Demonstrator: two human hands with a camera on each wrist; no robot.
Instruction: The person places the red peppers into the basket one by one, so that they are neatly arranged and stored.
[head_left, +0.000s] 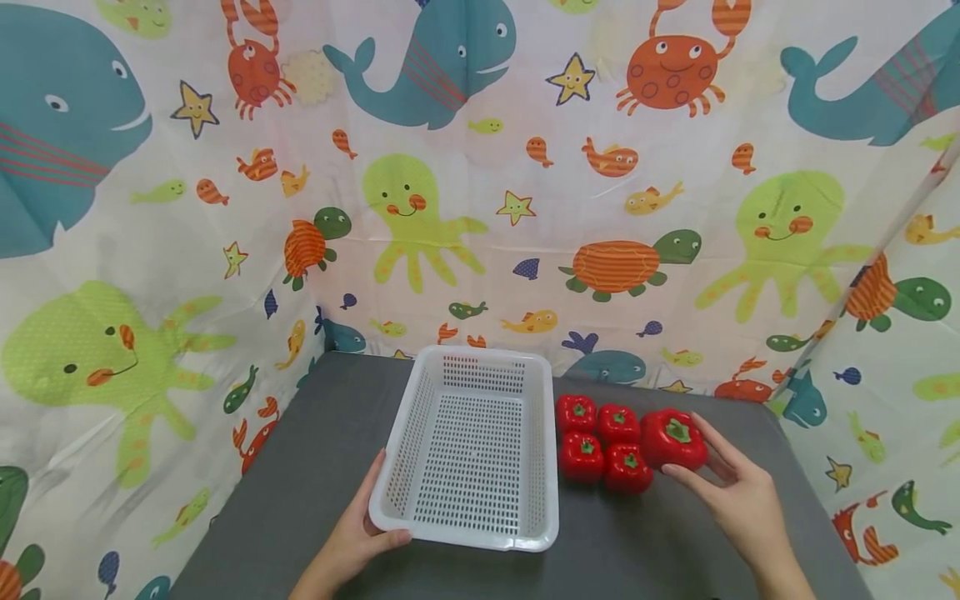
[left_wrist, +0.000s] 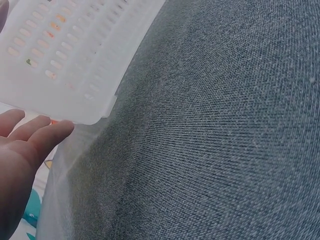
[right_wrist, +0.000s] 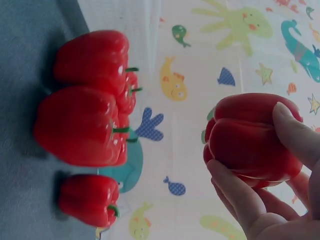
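A white plastic basket with slotted walls and floor stands on the dark table, nothing inside it. My left hand grips its near left corner, thumb along the front rim and fingers against the left side. The fingertips show at the basket's rim in the left wrist view. With thumb and fingers, my right hand holds a red bell pepper, raised above the table. Several more red bell peppers stand in a cluster right of the basket, stems up. One separate pepper shows in the right wrist view.
Dark grey cloth covers the table. A white curtain printed with sea animals hangs behind the table and along both sides. The pepper cluster lies close to the basket's right wall.
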